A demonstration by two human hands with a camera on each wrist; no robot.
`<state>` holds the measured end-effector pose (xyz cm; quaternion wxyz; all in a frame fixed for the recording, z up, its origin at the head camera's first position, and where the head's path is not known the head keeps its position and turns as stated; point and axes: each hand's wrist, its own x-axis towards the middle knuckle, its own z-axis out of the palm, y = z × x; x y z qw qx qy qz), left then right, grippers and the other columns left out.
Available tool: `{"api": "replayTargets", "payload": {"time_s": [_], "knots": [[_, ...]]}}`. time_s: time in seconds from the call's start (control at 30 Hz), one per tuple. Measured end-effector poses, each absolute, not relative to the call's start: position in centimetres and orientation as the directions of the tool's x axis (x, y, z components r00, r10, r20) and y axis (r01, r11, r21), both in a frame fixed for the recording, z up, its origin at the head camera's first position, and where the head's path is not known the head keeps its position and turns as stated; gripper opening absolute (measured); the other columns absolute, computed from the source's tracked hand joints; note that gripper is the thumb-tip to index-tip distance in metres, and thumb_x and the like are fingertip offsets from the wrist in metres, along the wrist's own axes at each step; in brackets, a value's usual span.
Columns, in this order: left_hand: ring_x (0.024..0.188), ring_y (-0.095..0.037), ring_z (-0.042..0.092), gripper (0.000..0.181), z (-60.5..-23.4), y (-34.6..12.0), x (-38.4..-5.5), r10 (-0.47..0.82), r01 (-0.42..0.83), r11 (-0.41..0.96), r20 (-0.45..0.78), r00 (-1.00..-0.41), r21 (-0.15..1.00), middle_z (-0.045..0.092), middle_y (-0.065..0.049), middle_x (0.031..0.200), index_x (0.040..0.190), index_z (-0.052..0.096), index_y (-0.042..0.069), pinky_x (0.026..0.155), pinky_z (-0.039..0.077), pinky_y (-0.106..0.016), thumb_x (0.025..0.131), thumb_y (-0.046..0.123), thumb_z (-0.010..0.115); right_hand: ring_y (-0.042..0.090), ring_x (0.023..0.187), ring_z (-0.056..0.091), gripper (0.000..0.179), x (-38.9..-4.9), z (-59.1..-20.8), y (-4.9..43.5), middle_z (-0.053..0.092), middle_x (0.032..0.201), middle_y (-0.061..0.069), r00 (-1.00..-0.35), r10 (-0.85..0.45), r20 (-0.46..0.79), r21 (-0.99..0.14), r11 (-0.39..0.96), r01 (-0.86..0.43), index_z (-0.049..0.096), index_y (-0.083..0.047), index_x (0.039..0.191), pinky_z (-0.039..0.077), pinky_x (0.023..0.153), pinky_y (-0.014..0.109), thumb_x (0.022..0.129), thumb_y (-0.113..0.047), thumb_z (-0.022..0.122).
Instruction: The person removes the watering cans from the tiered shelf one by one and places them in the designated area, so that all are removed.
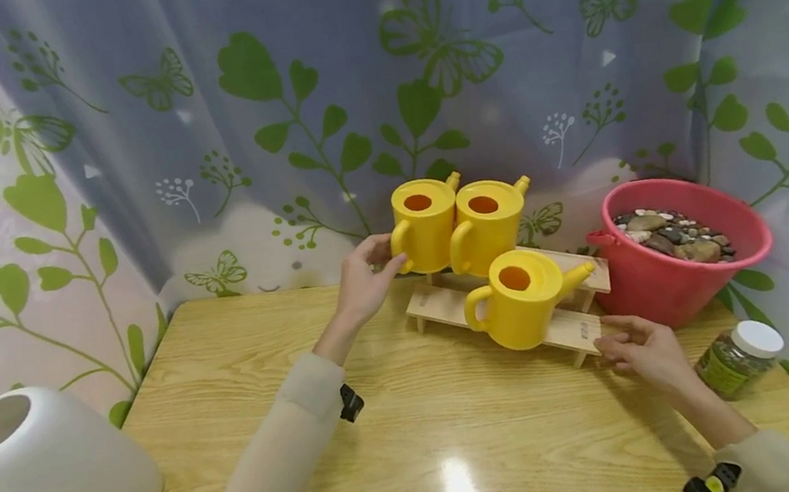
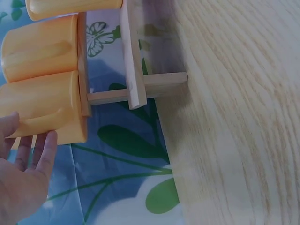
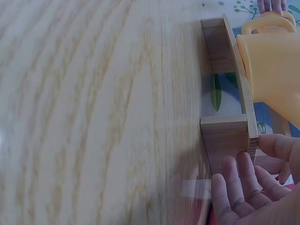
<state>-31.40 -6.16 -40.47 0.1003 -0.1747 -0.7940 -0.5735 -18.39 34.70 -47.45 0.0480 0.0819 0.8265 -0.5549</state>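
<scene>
Three yellow watering cans stand on a two-step wooden stand [image 1: 441,304]. Two are on the upper step: the left can [image 1: 426,229] and the one beside it [image 1: 488,224]. A third can [image 1: 524,307] sits on the lower step, spout to the right. My left hand [image 1: 369,279] holds the left can by its handle side, thumb in front; in the left wrist view its fingers [image 2: 47,150] meet the can's handle. My right hand [image 1: 647,349] grips the right end of the lower step; in the right wrist view the thumb [image 3: 276,146] presses the board's end.
A red bucket [image 1: 666,292] filled with stones stands right behind the stand. Near my right wrist is a clear jar with a white lid [image 1: 756,338]. A white vase [image 1: 69,460] stands at the left on the wooden table [image 1: 365,469]. Patterned curtain [image 1: 323,63] hangs behind.
</scene>
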Motion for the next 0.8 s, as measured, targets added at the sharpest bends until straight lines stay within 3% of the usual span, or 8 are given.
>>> {"api": "replayTargets", "payload": {"time_s": [0.27, 0.5, 0.63, 0.8], "knots": [[0.106, -0.033, 0.068, 0.03, -40.3, -6.1, -31.7, 0.174, 0.404, 0.27, 0.369, -0.913, 0.874, 0.073, -0.02, 0.116, 0.126, 0.069, 0.0, 0.102, 0.056, -0.048, 0.098, 0.01, 0.075, 0.0, 0.085, 0.073, 0.068, -18.4, -47.4, 34.7, 0.071, 0.088, -0.026, -0.983, 0.078, -0.167, -0.909, 0.374, 0.184, 0.043, 0.006, 0.156, 0.064, 0.076, 0.024, 0.103, -0.026, 0.071], [0.104, -0.033, 0.069, 0.032, -40.2, -7.4, -31.2, 0.152, 0.432, 0.287, 0.405, -0.902, 0.855, 0.073, -0.021, 0.114, 0.128, 0.068, 0.0, 0.1, 0.058, -0.049, 0.099, 0.013, 0.074, 0.0, 0.086, 0.073, 0.068, -18.5, -47.4, 34.7, 0.071, 0.089, -0.025, -0.981, 0.078, -0.178, -0.904, 0.381, 0.194, 0.043, 0.005, 0.156, 0.064, 0.077, 0.024, 0.103, -0.027, 0.071], [0.1, -0.026, 0.07, 0.034, -40.1, -9.5, -30.6, 0.106, 0.441, 0.279, 0.429, -0.897, 0.853, 0.073, -0.022, 0.113, 0.13, 0.067, -0.002, 0.092, 0.062, -0.037, 0.099, 0.012, 0.073, 0.0, 0.086, 0.073, 0.068, -18.5, -47.4, 34.7, 0.072, 0.09, -0.025, -0.98, 0.077, -0.181, -0.902, 0.384, 0.197, 0.043, 0.004, 0.156, 0.064, 0.077, 0.024, 0.103, -0.028, 0.071], [0.093, -0.008, 0.066, 0.036, -39.9, -13.2, -29.5, 0.02, 0.409, 0.241, 0.417, -0.909, 0.88, 0.071, -0.025, 0.115, 0.133, 0.066, -0.002, 0.08, 0.062, -0.017, 0.1, 0.011, 0.073, 0.0, 0.086, 0.073, 0.069, -18.4, -47.4, 34.7, 0.072, 0.09, -0.025, -0.979, 0.08, -0.19, -0.897, 0.391, 0.206, 0.043, 0.004, 0.157, 0.064, 0.078, 0.024, 0.103, -0.029, 0.071]]}}
